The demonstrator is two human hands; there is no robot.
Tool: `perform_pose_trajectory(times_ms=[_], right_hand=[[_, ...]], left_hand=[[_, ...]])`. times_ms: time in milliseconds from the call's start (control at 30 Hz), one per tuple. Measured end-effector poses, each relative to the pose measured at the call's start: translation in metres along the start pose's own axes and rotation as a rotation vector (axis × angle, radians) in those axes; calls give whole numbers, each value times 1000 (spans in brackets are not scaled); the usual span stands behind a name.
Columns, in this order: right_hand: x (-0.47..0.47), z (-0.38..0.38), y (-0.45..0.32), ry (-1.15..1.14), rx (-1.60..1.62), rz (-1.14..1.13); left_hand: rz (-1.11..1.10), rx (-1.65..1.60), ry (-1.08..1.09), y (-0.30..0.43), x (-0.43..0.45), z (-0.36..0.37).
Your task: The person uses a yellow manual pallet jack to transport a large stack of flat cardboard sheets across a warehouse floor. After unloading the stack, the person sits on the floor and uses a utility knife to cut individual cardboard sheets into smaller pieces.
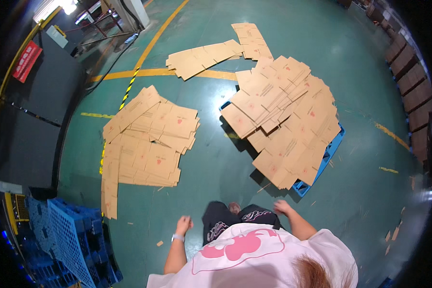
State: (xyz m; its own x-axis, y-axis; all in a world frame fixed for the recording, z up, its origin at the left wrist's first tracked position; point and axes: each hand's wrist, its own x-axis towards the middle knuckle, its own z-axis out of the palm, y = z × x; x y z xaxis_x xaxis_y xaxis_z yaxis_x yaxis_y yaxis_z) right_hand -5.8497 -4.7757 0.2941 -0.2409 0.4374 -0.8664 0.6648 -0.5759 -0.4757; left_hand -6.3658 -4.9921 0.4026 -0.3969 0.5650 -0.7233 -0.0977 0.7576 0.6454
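Observation:
My left hand (184,225) hangs beside my left thigh, fingers loosely curled, touching nothing. My right hand (281,207) is by my other thigh, also curled and somewhat blurred; no object shows in it. Ahead to the right, overlapping flat cardboard box blanks (302,126) with red printed marks lie spread over a blue plastic pallet (331,149). To the left, more flat cardboard blanks (151,154) lie fanned on the green floor, one long piece along their left side. Farther ahead are two smaller groups of cardboard blanks (203,57), one of them (252,39) nearly touching the pallet's pile.
Blue plastic pallets (72,244) stand at the lower left. A dark grey machine or panel (25,118) with a red sign borders the left side. A black cable (109,64) runs over the floor. Brown boxes (408,75) are stacked along the right edge. Small cardboard scraps (395,233) lie about.

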Motion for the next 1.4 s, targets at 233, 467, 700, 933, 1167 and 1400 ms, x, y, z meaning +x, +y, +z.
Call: perform_pose_trajectory(times_ms=[233, 467, 700, 933, 1167, 1400], right_hand=[[69, -16, -475, 28, 254, -515], [148, -85, -582, 234, 517, -65], [352, -185, -743, 335, 563, -87], [491, -301, -965, 445, 300, -355], [686, -406, -958, 476, -157, -95], [986, -429, -870, 476, -454, 216]], left_hand=[[-484, 591, -144, -9, 73, -142], [-121, -101, 125, 335, 419, -148], [443, 39, 40, 774, 585, -138], [296, 420, -21, 865, 771, -150], [556, 584, -203, 959, 1078, -17], [505, 1194, -170, 940, 1370, 144]])
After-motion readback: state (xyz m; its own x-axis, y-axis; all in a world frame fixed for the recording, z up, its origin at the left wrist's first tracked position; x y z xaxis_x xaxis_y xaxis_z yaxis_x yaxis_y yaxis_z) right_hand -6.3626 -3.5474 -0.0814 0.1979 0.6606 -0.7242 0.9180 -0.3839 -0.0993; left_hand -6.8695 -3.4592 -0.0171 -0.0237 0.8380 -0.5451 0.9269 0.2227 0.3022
